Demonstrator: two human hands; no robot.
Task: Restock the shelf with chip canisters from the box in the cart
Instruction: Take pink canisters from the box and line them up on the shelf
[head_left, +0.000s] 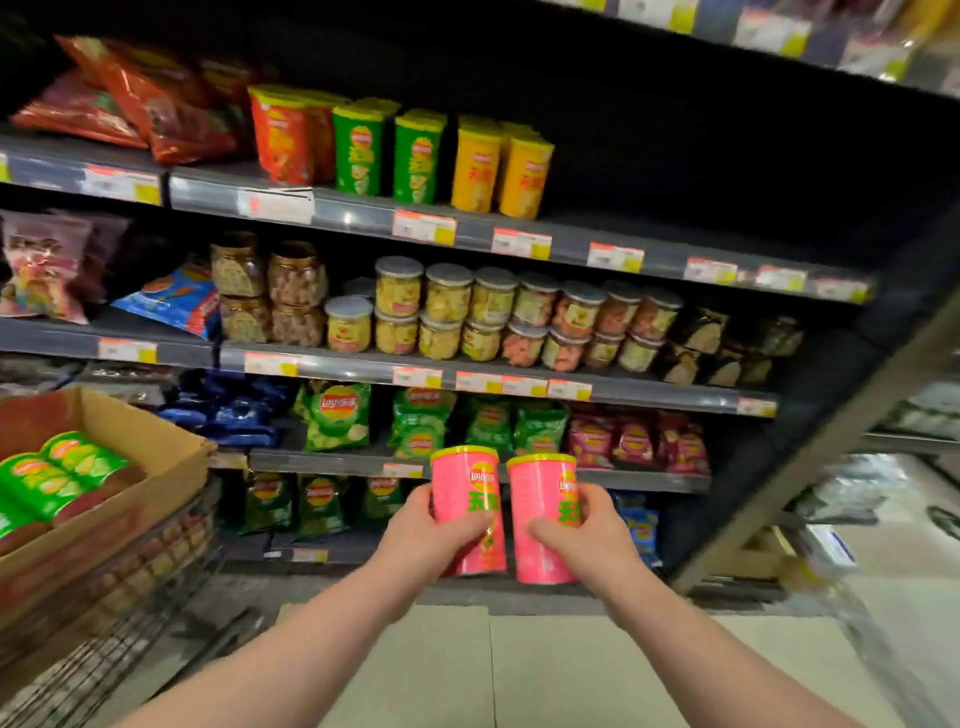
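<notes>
I hold two pink chip canisters upright in front of the shelves. My left hand (428, 538) grips the left pink canister (467, 488). My right hand (587, 535) grips the right pink canister (540, 499). They stand side by side, almost touching. A cardboard box (150, 447) sits in the wire cart (119, 597) at the left, with green canisters (57, 478) lying in it. On the top shelf (571, 244) stand red, green and yellow canisters (410, 156); to their right that shelf is bare and dark.
The middle shelf holds clear snack jars (467, 312). Lower shelves carry green, blue and maroon chip bags (421, 426). A slanted shelf post (810, 457) bounds the unit on the right, with tiled floor (519, 670) below me.
</notes>
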